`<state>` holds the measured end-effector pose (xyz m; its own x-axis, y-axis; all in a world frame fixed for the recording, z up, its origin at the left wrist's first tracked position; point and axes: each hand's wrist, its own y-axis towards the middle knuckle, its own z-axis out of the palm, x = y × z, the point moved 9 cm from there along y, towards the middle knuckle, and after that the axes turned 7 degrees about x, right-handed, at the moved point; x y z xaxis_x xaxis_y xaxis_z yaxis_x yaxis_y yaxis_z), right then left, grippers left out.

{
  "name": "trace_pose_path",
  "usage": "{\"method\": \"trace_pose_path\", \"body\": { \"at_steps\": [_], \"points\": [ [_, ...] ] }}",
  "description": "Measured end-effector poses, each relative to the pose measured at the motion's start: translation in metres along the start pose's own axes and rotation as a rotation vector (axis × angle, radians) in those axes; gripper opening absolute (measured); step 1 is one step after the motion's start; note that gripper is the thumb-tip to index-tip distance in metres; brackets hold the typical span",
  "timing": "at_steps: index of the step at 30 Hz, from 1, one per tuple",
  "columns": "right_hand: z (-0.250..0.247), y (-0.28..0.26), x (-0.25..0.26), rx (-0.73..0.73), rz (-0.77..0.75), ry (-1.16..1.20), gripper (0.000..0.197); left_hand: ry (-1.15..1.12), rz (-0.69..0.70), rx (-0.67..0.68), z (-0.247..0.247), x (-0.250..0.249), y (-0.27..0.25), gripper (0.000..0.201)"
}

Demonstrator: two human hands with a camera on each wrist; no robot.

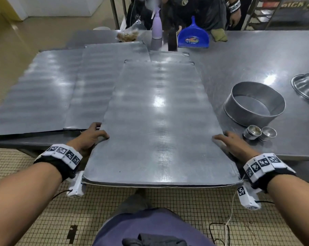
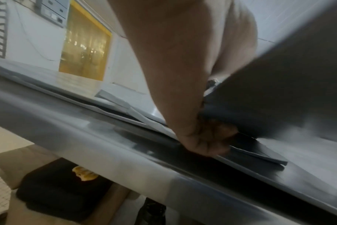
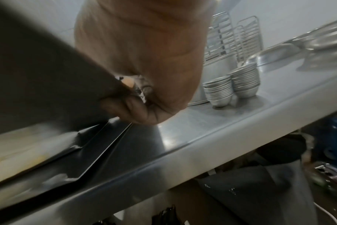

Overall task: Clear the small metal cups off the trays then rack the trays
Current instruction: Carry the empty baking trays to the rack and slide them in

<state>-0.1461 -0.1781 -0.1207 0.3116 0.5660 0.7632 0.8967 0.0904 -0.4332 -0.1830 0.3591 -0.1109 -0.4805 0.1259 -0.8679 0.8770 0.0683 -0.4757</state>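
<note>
A large flat metal tray (image 1: 157,121) with nothing on it juts past the table's near edge toward me. My left hand (image 1: 92,137) grips its left edge, thumb on top and fingers curled beneath (image 2: 206,137). On the opposite edge my right hand (image 1: 230,144) holds it the same way (image 3: 140,106). The wrist views show the tray's dark underside (image 2: 279,91) (image 3: 38,83) raised off the table. Two stacks of small metal cups (image 1: 259,133) (image 3: 231,88) stand on the table just right of my right hand. More trays lie flat at the left (image 1: 34,89) and centre left (image 1: 97,82).
A round metal tin (image 1: 255,102) sits behind the cups, with a heart-shaped pan (image 1: 308,86) at the far right. A spray bottle (image 1: 156,27) and a blue dustpan (image 1: 193,37) stand at the table's far edge. Another person (image 1: 203,11) stands behind it. A wire rack (image 3: 231,38) shows beyond the cups.
</note>
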Motion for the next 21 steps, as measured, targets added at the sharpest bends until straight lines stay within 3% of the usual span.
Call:
{"method": "trace_pose_path", "body": {
  "at_steps": [3, 5, 6, 10, 14, 16, 19, 21],
  "points": [
    [0.002, 0.000, 0.014, -0.074, 0.013, -0.111, 0.081, 0.011, 0.030, -0.156, 0.001, -0.006, 0.001, 0.048],
    [0.007, 0.001, 0.017, -0.100, -0.015, -0.150, 0.110, 0.124, 0.062, -0.199, 0.006, -0.015, -0.005, 0.039],
    [0.009, 0.000, 0.017, -0.118, -0.018, -0.147, 0.114, 0.171, 0.081, -0.207, 0.008, -0.018, -0.007, 0.036],
    [0.007, -0.002, 0.014, -0.243, -0.034, -0.077, 0.063, 0.283, 0.148, -0.264, 0.014, -0.030, -0.019, 0.034],
    [0.000, -0.003, 0.021, -0.287, -0.068, -0.021, 0.046, 0.229, 0.177, -0.271, 0.013, -0.036, -0.016, 0.036],
    [-0.005, 0.003, 0.026, -0.298, -0.086, 0.043, 0.047, 0.191, 0.189, -0.261, 0.009, -0.045, -0.010, 0.040],
    [-0.011, 0.012, 0.056, -0.291, -0.111, 0.082, 0.049, 0.201, 0.223, -0.262, -0.008, -0.066, -0.001, 0.041],
    [-0.014, 0.019, 0.085, -0.279, -0.141, 0.104, 0.040, 0.192, 0.252, -0.273, -0.019, -0.084, 0.005, 0.049]
  ]
}}
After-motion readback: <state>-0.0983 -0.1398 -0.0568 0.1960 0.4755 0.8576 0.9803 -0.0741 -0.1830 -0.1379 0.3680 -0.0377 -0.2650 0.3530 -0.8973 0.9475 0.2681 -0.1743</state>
